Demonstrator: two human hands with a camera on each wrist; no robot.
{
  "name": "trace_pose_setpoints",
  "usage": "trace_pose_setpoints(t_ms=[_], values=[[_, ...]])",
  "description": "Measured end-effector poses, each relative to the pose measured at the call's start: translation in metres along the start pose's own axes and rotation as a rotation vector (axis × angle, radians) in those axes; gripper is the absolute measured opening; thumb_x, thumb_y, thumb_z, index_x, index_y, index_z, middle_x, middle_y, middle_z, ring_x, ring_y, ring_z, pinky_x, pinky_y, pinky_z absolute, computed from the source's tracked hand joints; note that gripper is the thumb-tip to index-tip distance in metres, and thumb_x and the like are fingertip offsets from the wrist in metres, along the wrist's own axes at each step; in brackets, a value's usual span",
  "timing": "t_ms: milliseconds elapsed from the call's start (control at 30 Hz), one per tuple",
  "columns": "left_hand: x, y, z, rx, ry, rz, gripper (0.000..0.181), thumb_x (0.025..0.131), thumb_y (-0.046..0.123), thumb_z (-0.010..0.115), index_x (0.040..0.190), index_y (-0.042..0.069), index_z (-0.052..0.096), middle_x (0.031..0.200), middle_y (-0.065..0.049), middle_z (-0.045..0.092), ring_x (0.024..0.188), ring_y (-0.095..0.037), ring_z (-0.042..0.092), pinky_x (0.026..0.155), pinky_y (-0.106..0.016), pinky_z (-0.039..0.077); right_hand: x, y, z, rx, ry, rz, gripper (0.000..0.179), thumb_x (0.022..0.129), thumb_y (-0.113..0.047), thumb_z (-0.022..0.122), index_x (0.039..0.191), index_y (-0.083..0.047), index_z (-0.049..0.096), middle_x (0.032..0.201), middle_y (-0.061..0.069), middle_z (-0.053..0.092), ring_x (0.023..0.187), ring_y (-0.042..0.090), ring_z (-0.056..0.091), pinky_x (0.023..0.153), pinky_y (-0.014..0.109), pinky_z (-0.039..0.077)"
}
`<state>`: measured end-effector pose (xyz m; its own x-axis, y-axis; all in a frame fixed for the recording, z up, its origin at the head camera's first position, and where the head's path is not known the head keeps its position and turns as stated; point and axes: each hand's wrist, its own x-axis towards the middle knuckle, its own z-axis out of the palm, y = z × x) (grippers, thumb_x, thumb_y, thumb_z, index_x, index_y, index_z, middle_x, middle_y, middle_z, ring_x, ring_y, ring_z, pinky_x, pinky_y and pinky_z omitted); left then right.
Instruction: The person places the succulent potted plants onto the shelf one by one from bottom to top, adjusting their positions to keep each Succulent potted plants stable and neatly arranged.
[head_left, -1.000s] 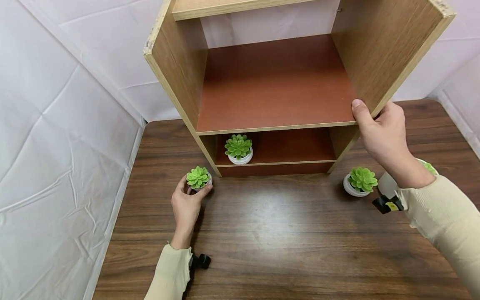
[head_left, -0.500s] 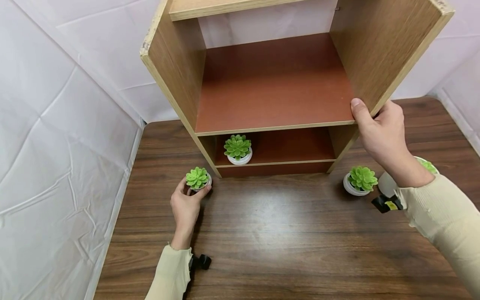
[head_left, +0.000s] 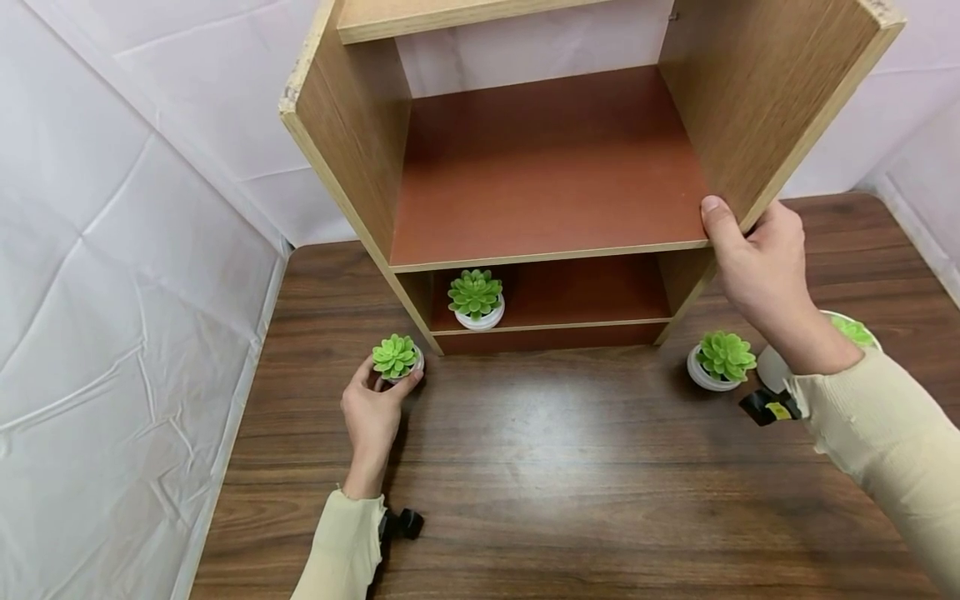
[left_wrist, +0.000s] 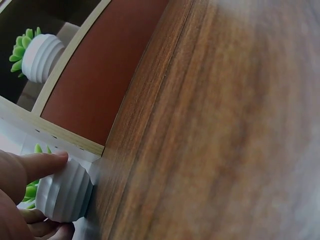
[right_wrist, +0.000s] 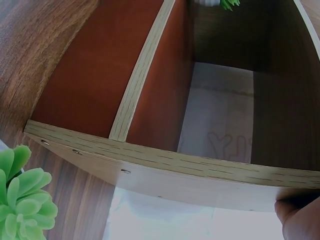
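My left hand [head_left: 372, 408] grips a small potted succulent [head_left: 395, 357] on the table, just left of the shelf unit's front corner. In the left wrist view, thumb and fingers lie round its white ribbed pot [left_wrist: 65, 192]. My right hand [head_left: 767, 267] holds the right side panel of the wooden shelf unit [head_left: 551, 250], thumb on the middle shelf's front corner and fingers behind the panel. A second potted succulent [head_left: 477, 296] stands at the left end of the bottom shelf, near its front edge.
On the table right of the shelf unit stands another potted succulent [head_left: 722, 362]. Beside it, a larger white pot [head_left: 772, 367] with green leaves is partly hidden under my right forearm. White sheeting [head_left: 112, 292] hangs along the table's left side and behind the unit.
Almost nothing differs: the view shifts slightly, and my right wrist moves a touch to the left. Both hands keep their holds.
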<state>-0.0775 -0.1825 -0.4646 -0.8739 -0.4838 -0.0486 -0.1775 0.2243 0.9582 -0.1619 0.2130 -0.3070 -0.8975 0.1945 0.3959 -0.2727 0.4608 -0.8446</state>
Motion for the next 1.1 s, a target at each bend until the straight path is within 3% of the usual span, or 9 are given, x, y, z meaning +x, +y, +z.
trace_pose_setpoints(t_ms=[267,467,733,1100], values=[[-0.001,-0.002,-0.001,0.006,0.012,-0.007,0.072,0.073,0.013,0.088,0.136,0.001,0.056,0.135,-0.015,0.054,0.119,-0.025,0.055,0.094,-0.032,0.045,-0.001,0.0,0.001,0.007,-0.003,-0.004,0.024,0.097,-0.025,0.058,0.097,-0.003,0.067,0.076,-0.013,0.063,0.072,0.005,0.057,0.066,0.02,0.04],[-0.002,-0.002,-0.003,-0.032,0.022,0.011,0.069,0.073,0.012,0.089,0.134,0.001,0.058,0.132,-0.014,0.057,0.118,-0.024,0.056,0.095,-0.033,0.045,-0.001,0.001,0.001,0.008,0.0,-0.004,0.015,0.097,-0.025,0.059,0.089,-0.014,0.065,0.074,-0.011,0.061,0.072,0.006,0.056,0.065,0.021,0.04],[-0.005,0.0,-0.004,-0.036,0.039,0.017,0.069,0.072,0.012,0.089,0.133,0.002,0.059,0.132,-0.013,0.057,0.118,-0.024,0.056,0.095,-0.031,0.045,-0.001,0.001,0.0,0.008,-0.006,-0.006,0.019,0.098,-0.025,0.058,0.099,-0.009,0.068,0.079,-0.013,0.064,0.074,0.005,0.059,0.066,0.019,0.042],[-0.013,0.01,-0.006,-0.078,0.058,0.02,0.068,0.072,0.011,0.09,0.132,0.002,0.06,0.13,-0.013,0.058,0.117,-0.024,0.057,0.095,-0.033,0.045,-0.002,0.0,0.001,0.004,-0.003,0.002,0.017,0.098,-0.026,0.058,0.098,-0.012,0.067,0.079,-0.014,0.063,0.074,0.005,0.059,0.066,0.019,0.042]])
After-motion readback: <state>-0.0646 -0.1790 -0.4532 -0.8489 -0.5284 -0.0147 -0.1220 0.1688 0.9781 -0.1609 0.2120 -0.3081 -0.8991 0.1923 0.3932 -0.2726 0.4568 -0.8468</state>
